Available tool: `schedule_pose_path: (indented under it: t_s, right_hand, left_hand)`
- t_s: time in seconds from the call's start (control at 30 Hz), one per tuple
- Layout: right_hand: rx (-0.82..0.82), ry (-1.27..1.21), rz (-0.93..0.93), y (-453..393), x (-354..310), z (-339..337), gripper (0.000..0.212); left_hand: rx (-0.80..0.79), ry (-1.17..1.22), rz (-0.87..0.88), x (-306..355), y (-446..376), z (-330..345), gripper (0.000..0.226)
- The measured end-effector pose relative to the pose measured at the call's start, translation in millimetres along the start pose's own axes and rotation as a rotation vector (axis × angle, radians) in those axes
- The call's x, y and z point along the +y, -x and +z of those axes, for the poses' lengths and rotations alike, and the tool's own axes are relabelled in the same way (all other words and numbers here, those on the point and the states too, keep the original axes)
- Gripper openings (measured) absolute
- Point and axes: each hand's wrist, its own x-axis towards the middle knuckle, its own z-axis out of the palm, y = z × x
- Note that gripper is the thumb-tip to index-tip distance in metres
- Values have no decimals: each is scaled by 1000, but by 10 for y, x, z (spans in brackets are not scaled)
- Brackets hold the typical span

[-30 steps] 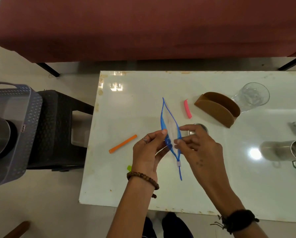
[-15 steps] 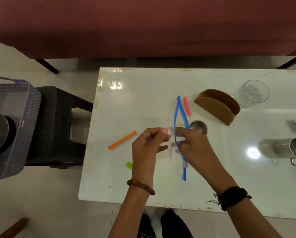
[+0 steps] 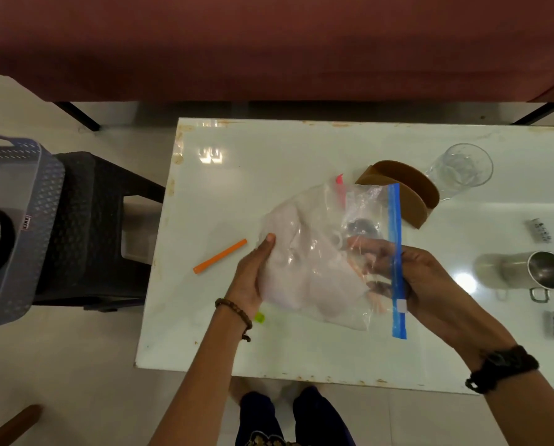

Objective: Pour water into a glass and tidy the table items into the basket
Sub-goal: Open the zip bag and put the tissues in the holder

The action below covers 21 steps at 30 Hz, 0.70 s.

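While both hands held a clear zip bag (image 3: 317, 268) above the white counter (image 3: 237, 194) at mid-frame, the left hand (image 3: 253, 272) clamped its fingers on the bag's left edge and the right hand (image 3: 420, 278) pinched the blue zipper strip (image 3: 395, 252). Upper right stood the glass (image 3: 462, 169); far left sat the grey basket (image 3: 15, 226), its small label unreadable. An orange stick (image 3: 220, 256) lay left of the bag.

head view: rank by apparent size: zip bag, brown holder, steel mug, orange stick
1. Zip bag, though it is held up nearer the camera, so inflated.
2. Brown holder and steel mug: look alike, and the mug is foreshortened, so not ranked.
3. Orange stick, smallest.
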Motion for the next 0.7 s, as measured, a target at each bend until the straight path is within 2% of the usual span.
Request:
schedule_pose_path:
  t_s: [0.07, 0.17, 0.23, 0.3, 0.33, 0.4, 0.5, 0.6, 0.7]
  right_hand:
    - [19, -10, 8, -32, 44, -59, 45]
    - [35, -18, 79, -144, 112, -102, 47]
    - [10, 88, 146, -249, 168, -91, 41]
    - [-1, 260, 215, -360, 227, -71, 37]
    - [3, 347, 231, -401, 260, -69, 33]
    - [45, 528, 250, -440, 343, -51, 17]
    - [128, 869, 229, -434, 433, 16, 29]
    - [137, 932, 98, -437, 514, 98, 41]
    - [196, 860, 0, -418, 527, 134, 29]
  left_hand:
    - [76, -123, 21, 50, -5, -75, 64]
    - [139, -241, 73, 121, -14, -182, 60]
    - [162, -281, 110, 136, -41, -212, 42]
    - [238, -304, 147, 137, -71, -210, 15]
    - [287, -319, 165, 138, -86, -207, 10]
    - [348, -342, 181, 141, -104, -205, 10]
    - [339, -352, 149, 164, -130, -218, 16]
    - [318, -347, 109, 214, -162, -237, 19]
    - [338, -368, 120, 268, -198, -293, 19]
